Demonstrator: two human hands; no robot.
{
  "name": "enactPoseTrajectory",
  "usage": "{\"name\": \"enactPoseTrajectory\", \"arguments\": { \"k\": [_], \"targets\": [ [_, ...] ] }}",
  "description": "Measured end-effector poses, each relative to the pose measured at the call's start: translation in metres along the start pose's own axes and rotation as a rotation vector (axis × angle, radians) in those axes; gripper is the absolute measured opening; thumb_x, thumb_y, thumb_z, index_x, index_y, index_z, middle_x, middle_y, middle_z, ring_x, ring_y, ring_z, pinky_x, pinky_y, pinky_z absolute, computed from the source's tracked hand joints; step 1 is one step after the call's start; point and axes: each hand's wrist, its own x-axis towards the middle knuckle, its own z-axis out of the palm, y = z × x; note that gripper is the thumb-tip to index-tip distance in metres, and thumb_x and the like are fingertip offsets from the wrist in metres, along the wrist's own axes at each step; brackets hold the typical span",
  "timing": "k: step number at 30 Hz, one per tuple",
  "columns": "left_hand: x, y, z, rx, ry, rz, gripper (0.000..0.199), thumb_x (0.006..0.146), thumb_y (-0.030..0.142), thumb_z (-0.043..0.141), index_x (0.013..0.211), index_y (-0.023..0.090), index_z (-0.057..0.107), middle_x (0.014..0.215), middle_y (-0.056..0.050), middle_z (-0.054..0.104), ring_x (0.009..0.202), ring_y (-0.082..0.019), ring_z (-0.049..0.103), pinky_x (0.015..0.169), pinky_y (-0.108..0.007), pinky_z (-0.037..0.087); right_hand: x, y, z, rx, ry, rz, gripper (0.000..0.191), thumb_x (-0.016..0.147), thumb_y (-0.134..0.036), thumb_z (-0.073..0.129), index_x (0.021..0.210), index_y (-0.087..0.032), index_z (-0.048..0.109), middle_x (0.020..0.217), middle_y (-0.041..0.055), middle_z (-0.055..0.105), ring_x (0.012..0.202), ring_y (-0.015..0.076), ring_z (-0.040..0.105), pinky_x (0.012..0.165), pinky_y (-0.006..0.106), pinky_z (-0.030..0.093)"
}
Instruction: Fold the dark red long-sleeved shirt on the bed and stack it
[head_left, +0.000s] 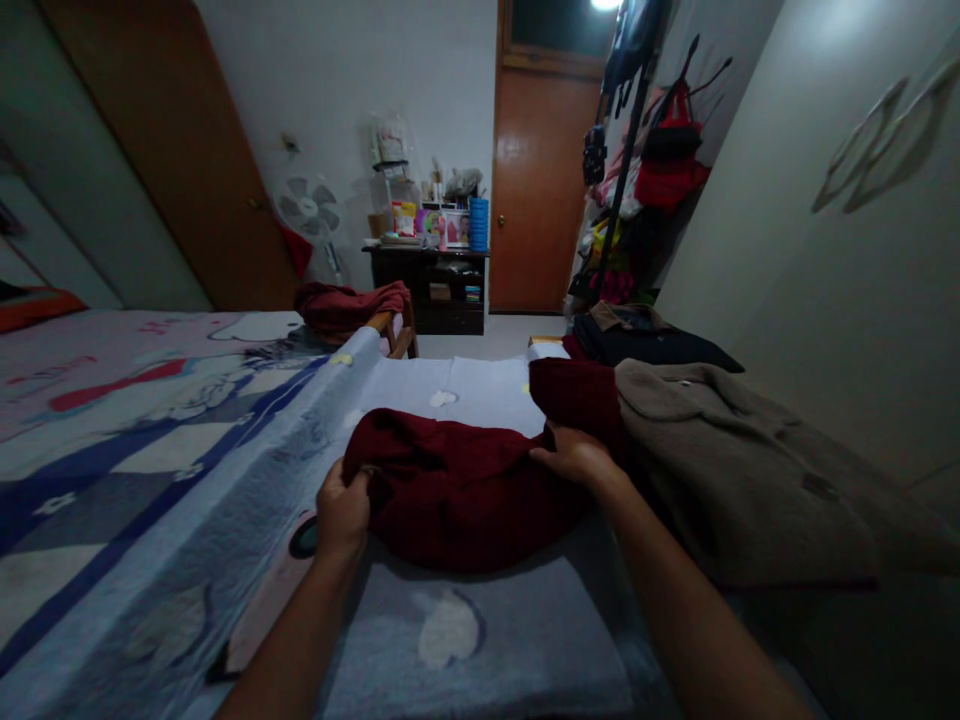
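A dark red garment [465, 490] lies bunched across the light blue cover [450, 630] in front of me. My left hand [346, 505] grips its left end, thumb on top and fingers folded into the cloth. At the right part of the same cloth, my right hand [576, 455] pinches an edge between thumb and fingers; some of its fingers are hidden. More dark red cloth reaches beyond my right hand, up to a grey-brown coat [720, 450] with a collar and a large button.
Dark folded clothes [652, 340] lie behind the coat. A reddish cloth [352, 310] hangs over a wooden bed corner [405, 330] at the left. The bed with a checked blanket [172, 440] fills the left side. Further back stand a fan [309, 205], a dark cabinet [427, 290] and a door [540, 190].
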Motion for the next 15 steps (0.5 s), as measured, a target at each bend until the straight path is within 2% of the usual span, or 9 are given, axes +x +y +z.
{"name": "enactPoseTrajectory", "arguments": {
  "k": [2, 4, 7, 9, 10, 12, 15],
  "targets": [
    [-0.004, 0.001, 0.000, -0.019, -0.055, -0.015, 0.041, 0.071, 0.039, 0.062, 0.106, 0.018, 0.066, 0.091, -0.002, 0.070, 0.081, -0.020, 0.064, 0.077, -0.032, 0.051, 0.011, -0.002, 0.003, 0.064, 0.033, -0.033, 0.056, 0.085, -0.053, 0.052, 0.126, -0.015, 0.056, 0.115, 0.0150, 0.066, 0.105, 0.0280, 0.063, 0.087, 0.035, 0.045],
    [-0.006, 0.003, 0.000, -0.032, -0.082, -0.023, 0.041, 0.070, 0.039, 0.063, 0.105, 0.018, 0.066, 0.089, -0.002, 0.070, 0.078, -0.020, 0.064, 0.075, -0.031, 0.052, 0.020, -0.003, 0.008, 0.184, 0.012, -0.136, 0.056, 0.084, -0.047, 0.057, 0.129, -0.015, 0.055, 0.122, 0.0138, 0.064, 0.110, 0.0271, 0.061, 0.093, 0.034, 0.044],
    [-0.006, 0.005, -0.002, -0.022, -0.081, -0.025, 0.041, 0.067, 0.039, 0.065, 0.103, 0.017, 0.066, 0.088, -0.002, 0.071, 0.077, -0.020, 0.064, 0.074, -0.030, 0.051, 0.032, -0.001, 0.017, 0.417, -0.219, -0.234, 0.053, 0.081, -0.046, 0.062, 0.126, -0.019, 0.060, 0.123, 0.0082, 0.065, 0.109, 0.0249, 0.061, 0.095, 0.032, 0.045],
    [-0.006, 0.007, -0.003, -0.015, -0.077, -0.022, 0.042, 0.067, 0.038, 0.065, 0.103, 0.018, 0.067, 0.089, -0.002, 0.071, 0.077, -0.020, 0.064, 0.074, -0.030, 0.051, 0.039, 0.000, 0.021, 0.525, -0.377, -0.194, 0.053, 0.083, -0.054, 0.058, 0.122, -0.020, 0.064, 0.119, 0.0066, 0.068, 0.103, 0.0241, 0.064, 0.092, 0.032, 0.048],
    [-0.007, 0.008, -0.004, -0.018, -0.074, -0.020, 0.042, 0.066, 0.037, 0.065, 0.103, 0.018, 0.067, 0.090, -0.002, 0.072, 0.078, -0.020, 0.064, 0.074, -0.030, 0.051, 0.042, 0.001, 0.023, 0.545, -0.414, -0.161, 0.053, 0.083, -0.057, 0.056, 0.119, -0.019, 0.066, 0.116, 0.0066, 0.069, 0.100, 0.0239, 0.065, 0.089, 0.032, 0.049],
    [-0.008, 0.009, -0.004, -0.032, -0.074, -0.020, 0.042, 0.066, 0.037, 0.065, 0.104, 0.018, 0.067, 0.090, -0.002, 0.072, 0.079, -0.020, 0.064, 0.074, -0.030, 0.051, 0.048, -0.001, 0.026, 0.484, -0.397, -0.120, 0.052, 0.079, -0.058, 0.061, 0.113, -0.019, 0.069, 0.106, 0.0061, 0.072, 0.093, 0.0234, 0.067, 0.084, 0.031, 0.051],
    [-0.008, 0.010, -0.005, -0.070, -0.088, -0.003, 0.043, 0.066, 0.038, 0.066, 0.104, 0.018, 0.067, 0.090, -0.002, 0.071, 0.079, -0.020, 0.064, 0.073, -0.030, 0.051, 0.054, -0.010, 0.029, 0.308, -0.287, -0.110, 0.044, 0.062, -0.040, 0.080, 0.100, -0.020, 0.073, 0.089, 0.0032, 0.074, 0.082, 0.0227, 0.068, 0.078, 0.030, 0.052]
  ]
}}
